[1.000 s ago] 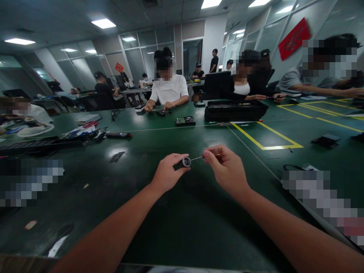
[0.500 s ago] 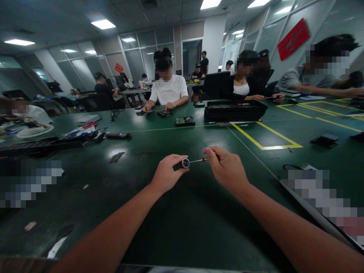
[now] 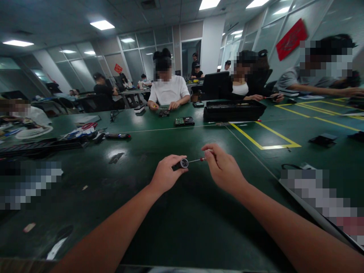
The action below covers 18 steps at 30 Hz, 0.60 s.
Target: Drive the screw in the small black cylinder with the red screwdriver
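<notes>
Between the thumb and fingers of my left hand (image 3: 166, 172) is a small dark cylindrical part (image 3: 184, 163) with a silvery ring at its open end, which faces me. My right hand (image 3: 224, 167) is closed on the red handle of a screwdriver (image 3: 196, 160). Its thin metal shaft points left, and the tip meets the ringed end of the part. Whether the tip sits on a screw is too small to tell. Both hands are above the green table (image 3: 182, 227).
A black open box (image 3: 234, 112) and a green circuit board (image 3: 184, 121) lie ahead. Off to the left are a dark cylindrical tool (image 3: 118, 136) and a pile of tools (image 3: 82, 132). A co-worker in white (image 3: 169, 91) sits opposite. Yellow tape (image 3: 280, 147) marks the table.
My right fingers have shifted on the screwdriver handle, with the index finger now lifted and straighter. My left hand keeps its hold on the part. The co-worker opposite has moved their hands closer together.
</notes>
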{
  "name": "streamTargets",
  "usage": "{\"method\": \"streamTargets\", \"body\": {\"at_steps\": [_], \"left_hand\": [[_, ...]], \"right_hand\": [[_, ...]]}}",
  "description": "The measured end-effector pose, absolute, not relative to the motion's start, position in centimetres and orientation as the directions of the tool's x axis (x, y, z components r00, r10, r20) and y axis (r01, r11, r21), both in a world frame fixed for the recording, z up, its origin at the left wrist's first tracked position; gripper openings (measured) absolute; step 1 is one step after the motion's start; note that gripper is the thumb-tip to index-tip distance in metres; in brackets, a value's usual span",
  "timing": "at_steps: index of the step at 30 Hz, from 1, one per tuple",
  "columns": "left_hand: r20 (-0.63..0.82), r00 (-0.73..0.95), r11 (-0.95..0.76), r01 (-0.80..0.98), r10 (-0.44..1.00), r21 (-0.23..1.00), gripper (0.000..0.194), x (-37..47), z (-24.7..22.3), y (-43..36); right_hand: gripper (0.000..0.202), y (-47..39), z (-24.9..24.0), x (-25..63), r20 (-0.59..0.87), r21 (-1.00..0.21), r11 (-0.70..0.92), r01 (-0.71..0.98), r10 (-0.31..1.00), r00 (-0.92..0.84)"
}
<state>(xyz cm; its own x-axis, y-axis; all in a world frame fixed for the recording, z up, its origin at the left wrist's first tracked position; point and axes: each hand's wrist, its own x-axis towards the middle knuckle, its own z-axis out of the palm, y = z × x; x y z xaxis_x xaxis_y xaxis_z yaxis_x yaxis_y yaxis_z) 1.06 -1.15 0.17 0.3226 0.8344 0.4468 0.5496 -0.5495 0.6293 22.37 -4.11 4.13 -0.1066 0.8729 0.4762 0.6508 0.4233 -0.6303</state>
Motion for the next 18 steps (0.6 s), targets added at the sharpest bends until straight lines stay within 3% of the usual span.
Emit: {"method": "streamTargets", "body": {"at_steps": [6,9,11,12,14,18], "left_hand": [[0.448,0.31,-0.542,0.556,0.839,0.63,0.043,1.0,0.4,-1.3],[0.502,0.35,-0.606,0.559,0.791,0.565,0.043,1.0,0.7,-1.3],[0.529,0.341,-0.617,0.579,0.777,0.533,0.042,0.9,0.8,-1.2],[0.526,0.328,-0.605,0.592,0.785,0.533,0.043,0.9,0.8,-1.1],[0.496,0.312,-0.572,0.606,0.81,0.553,0.043,0.8,0.7,-0.9],[0.462,0.338,-0.566,0.599,0.82,0.566,0.042,0.7,0.4,-0.8]], "right_hand": [[0.018,-4.1,3.6,22.1,0.488,-0.761,0.449,0.468,0.872,-0.042],[0.026,-3.1,3.1,22.1,0.35,-0.926,0.328,0.185,0.932,0.095],[0.031,-2.4,2.8,22.3,0.223,-0.969,0.237,-0.066,0.96,0.168],[0.03,-2.1,2.7,22.4,0.199,-0.968,0.224,-0.113,0.959,0.201],[0.028,-2.0,2.7,22.5,0.216,-0.965,0.244,-0.1,0.948,0.232],[0.026,-2.7,3.0,22.3,0.333,-0.943,0.321,0.091,0.924,0.188]]}}
